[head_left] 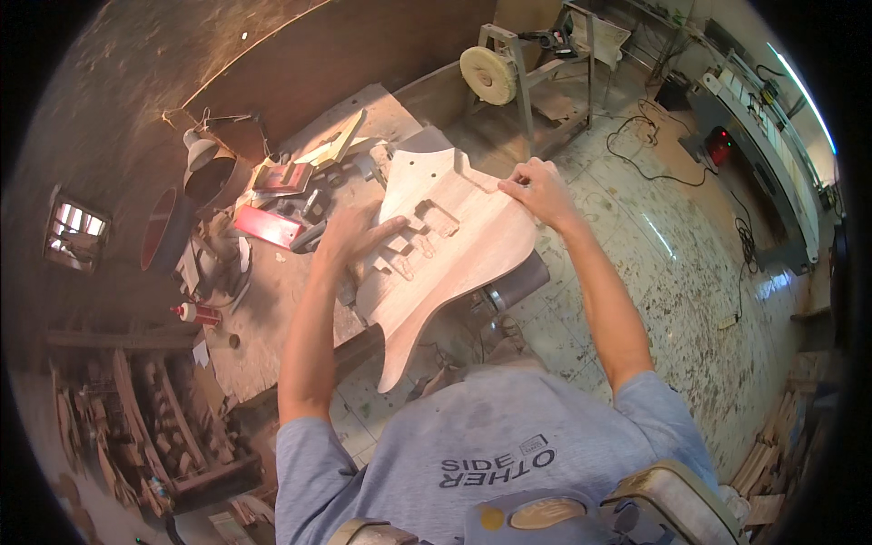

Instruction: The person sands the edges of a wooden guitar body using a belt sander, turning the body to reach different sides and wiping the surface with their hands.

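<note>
A bare, pale wooden electric guitar body is held up in front of me, with routed pickup cavities and small holes in its face. On its left edge, my left hand grips with the thumb laid over the face near the cavities and the fingers out of sight. My right hand pinches the upper right edge beside the cutaway. Beneath the guitar body, partly hidden by it, a dark grey cylinder with a metal end sticks out; whether the wood touches it I cannot tell.
A dusty workbench on the left carries a lamp, a red-and-white bottle, a red box and scraps. A round buffing wheel stands on a frame beyond. Cables trail over the floor; wood offcuts fill a rack lower left.
</note>
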Action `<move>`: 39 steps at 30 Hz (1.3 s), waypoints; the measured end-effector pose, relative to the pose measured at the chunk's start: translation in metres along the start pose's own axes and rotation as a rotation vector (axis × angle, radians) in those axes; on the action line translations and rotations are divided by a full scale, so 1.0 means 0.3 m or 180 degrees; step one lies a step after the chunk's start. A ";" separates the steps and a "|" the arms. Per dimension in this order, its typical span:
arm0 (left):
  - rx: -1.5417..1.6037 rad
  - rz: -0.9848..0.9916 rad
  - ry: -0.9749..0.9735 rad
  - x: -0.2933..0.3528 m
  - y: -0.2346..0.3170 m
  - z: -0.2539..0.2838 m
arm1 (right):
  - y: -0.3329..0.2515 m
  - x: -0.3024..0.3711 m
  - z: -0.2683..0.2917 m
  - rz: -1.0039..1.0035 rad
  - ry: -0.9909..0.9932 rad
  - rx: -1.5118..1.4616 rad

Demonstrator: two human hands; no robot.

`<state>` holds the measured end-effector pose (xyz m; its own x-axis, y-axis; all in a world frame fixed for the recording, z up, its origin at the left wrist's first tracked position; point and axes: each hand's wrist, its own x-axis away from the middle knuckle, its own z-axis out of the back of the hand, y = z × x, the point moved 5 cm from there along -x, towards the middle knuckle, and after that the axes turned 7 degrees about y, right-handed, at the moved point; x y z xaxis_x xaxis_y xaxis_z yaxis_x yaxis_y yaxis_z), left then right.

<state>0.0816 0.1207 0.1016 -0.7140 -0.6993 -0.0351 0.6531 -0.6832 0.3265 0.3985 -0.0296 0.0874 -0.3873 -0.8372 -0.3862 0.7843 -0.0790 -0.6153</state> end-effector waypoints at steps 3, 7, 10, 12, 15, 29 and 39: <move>0.0005 0.0179 -0.0047 0.027 -0.046 0.018 | -0.046 0.011 -0.029 -0.0047 -0.0093 -0.0104; -0.0079 0.0248 -0.0271 0.026 -0.067 0.024 | -0.047 0.014 -0.043 -0.0145 -0.0130 -0.0067; 0.0033 0.0129 -0.0283 0.005 -0.029 0.016 | -0.010 0.020 -0.025 -0.0276 -0.0080 -0.0086; 0.0176 -0.0031 -0.0247 -0.036 0.001 0.001 | 0.020 0.013 0.008 -0.0275 -0.0018 -0.0036; -0.0043 0.0001 -0.0486 -0.082 0.047 0.001 | 0.057 0.022 0.035 -0.0444 -0.0090 -0.0035; 0.0004 -0.0548 -0.0359 -0.087 -0.109 0.010 | -0.051 0.090 -0.049 -0.0533 0.0181 -0.0328; -0.0090 -0.0383 -0.0617 -0.207 0.127 -0.057 | 0.175 0.059 0.106 -0.0855 0.0376 -0.0926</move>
<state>0.1552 0.1345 0.1002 -0.8205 -0.5608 0.1109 0.5652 -0.7668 0.3042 0.4484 -0.0658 0.0702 -0.6259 -0.7384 -0.2510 0.4844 -0.1158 -0.8671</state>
